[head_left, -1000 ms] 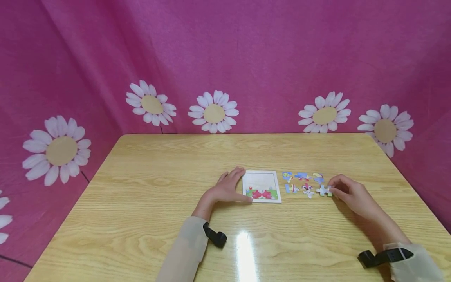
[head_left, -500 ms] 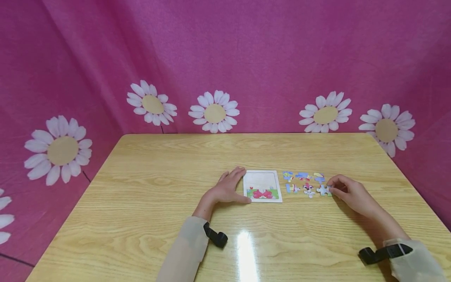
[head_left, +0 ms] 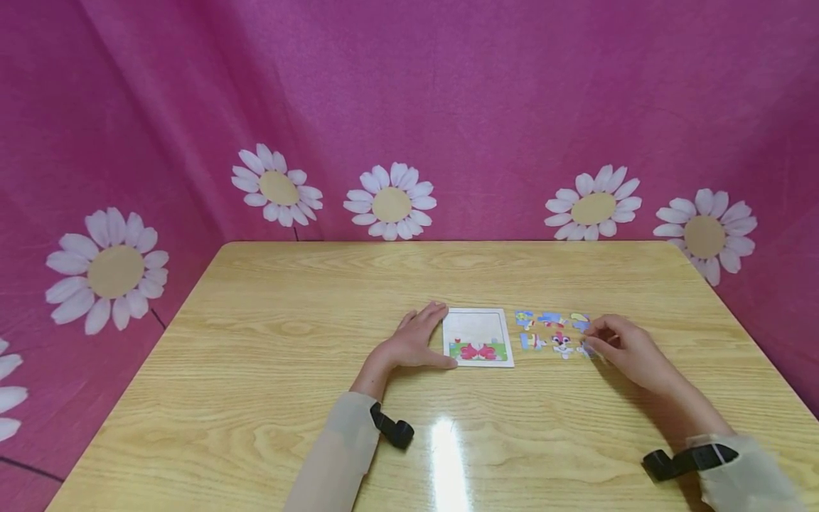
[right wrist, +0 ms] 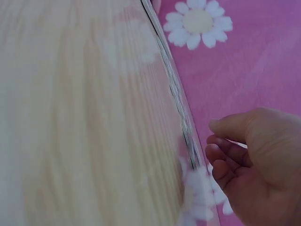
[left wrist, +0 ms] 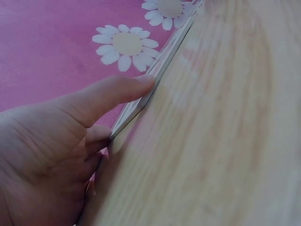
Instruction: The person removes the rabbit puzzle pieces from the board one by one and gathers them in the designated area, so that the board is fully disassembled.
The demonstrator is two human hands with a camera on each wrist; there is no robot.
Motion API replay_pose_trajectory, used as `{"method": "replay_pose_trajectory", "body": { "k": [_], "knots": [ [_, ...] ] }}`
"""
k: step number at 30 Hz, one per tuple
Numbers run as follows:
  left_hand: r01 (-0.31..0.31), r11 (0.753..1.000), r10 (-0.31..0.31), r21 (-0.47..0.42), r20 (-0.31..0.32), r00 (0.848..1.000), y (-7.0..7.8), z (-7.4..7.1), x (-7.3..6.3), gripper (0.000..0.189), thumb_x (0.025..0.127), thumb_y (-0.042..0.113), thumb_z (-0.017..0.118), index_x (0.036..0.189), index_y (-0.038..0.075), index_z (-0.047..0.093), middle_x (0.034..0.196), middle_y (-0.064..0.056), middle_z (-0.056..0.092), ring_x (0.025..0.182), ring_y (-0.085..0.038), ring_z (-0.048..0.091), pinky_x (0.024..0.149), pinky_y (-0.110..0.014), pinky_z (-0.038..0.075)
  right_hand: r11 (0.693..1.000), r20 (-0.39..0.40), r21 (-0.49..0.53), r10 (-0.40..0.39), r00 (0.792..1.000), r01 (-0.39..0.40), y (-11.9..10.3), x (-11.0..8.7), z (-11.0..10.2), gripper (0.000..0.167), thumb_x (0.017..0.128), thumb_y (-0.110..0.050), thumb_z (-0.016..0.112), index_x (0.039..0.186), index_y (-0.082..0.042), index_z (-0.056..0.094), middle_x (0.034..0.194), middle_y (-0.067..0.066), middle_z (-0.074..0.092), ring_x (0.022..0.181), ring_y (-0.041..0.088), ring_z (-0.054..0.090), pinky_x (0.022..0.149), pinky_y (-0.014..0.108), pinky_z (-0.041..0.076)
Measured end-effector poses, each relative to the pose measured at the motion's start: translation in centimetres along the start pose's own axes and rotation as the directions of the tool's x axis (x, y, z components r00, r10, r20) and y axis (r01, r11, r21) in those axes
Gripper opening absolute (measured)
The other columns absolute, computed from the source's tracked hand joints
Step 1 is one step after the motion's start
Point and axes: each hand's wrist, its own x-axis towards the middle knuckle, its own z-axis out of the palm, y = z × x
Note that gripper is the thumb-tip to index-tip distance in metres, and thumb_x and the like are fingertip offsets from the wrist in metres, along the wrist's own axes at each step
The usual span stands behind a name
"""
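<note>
White-bordered, the puzzle board [head_left: 473,327] sits left of the puzzle pieces [head_left: 561,347] on the wooden table [head_left: 288,320]. Your left hand [head_left: 416,343] rests unclenched, spread along the board's left edge. Your right hand [head_left: 630,352] is at the near right piece [head_left: 585,350]; I cannot tell whether it pinches it.

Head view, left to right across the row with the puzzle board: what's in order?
Left hand → puzzle board → loose puzzle pieces → right hand. Left out: the piece partly hidden at the right fingertips.
</note>
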Motion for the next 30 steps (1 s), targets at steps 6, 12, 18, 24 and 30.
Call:
{"method": "replay_pose_trajectory", "body": {
  "k": [6,12,18,24,30],
  "knots": [
    [0.000,1.000,0.000,0.008,-0.007,1.000,0.0,0.0,-0.1,0.099,0.081,0.043,0.076,0.157,0.011,0.021,0.165,-0.004,0.018,0.156,-0.020,0.007,0.127,-0.044,0.004,0.997,-0.001,0.045,-0.069,0.998,0.069,-2.2,1.2,1.8,0.013,0.085,0.005,0.069,0.093,-0.005,0.064,0.086,0.003,0.061,0.075,-0.008,0.047,0.061,0.015,0.045],
    [0.008,1.000,-0.008,0.001,-0.007,1.000,0.0,0.0,0.0,0.099,0.080,0.043,0.076,0.157,0.011,0.021,0.165,-0.003,0.018,0.156,-0.020,0.007,0.127,-0.044,0.004,0.983,0.071,0.148,-0.123,0.990,0.111,-4.5,2.7,4.3,0.012,0.086,0.002,0.069,0.093,-0.006,0.064,0.084,0.000,0.059,0.074,-0.005,0.049,0.060,0.017,0.046],
    [0.012,1.000,-0.012,0.002,-0.006,1.000,-0.1,0.1,0.0,0.099,0.081,0.044,0.076,0.157,0.012,0.022,0.165,-0.002,0.018,0.156,-0.019,0.006,0.127,-0.044,0.003,0.975,0.143,0.196,-0.137,0.980,0.107,-6.8,4.2,6.2,0.011,0.088,-0.002,0.069,0.095,-0.008,0.063,0.084,-0.001,0.061,0.074,-0.001,0.050,0.061,0.017,0.045],
    [0.016,1.000,-0.016,0.005,-0.006,1.000,0.0,0.0,-0.1,0.100,0.080,0.044,0.077,0.157,0.012,0.021,0.165,-0.002,0.018,0.156,-0.019,0.006,0.127,-0.043,0.003,0.977,0.235,0.209,-0.100,0.967,0.050,-8.8,5.3,7.4,0.013,0.089,-0.009,0.070,0.100,-0.007,0.063,0.083,0.000,0.063,0.071,0.002,0.050,0.062,0.018,0.045],
    [0.008,1.000,-0.008,-0.001,-0.006,1.000,0.1,-0.1,-0.3,0.100,0.080,0.043,0.077,0.157,0.011,0.022,0.165,-0.004,0.018,0.156,-0.020,0.006,0.127,-0.044,0.004,0.966,0.310,0.253,-0.130,0.942,0.050,-10.1,6.1,8.5,0.016,0.089,-0.008,0.070,0.101,-0.003,0.061,0.082,0.003,0.062,0.072,0.004,0.051,0.063,0.018,0.046]
  ]
}}
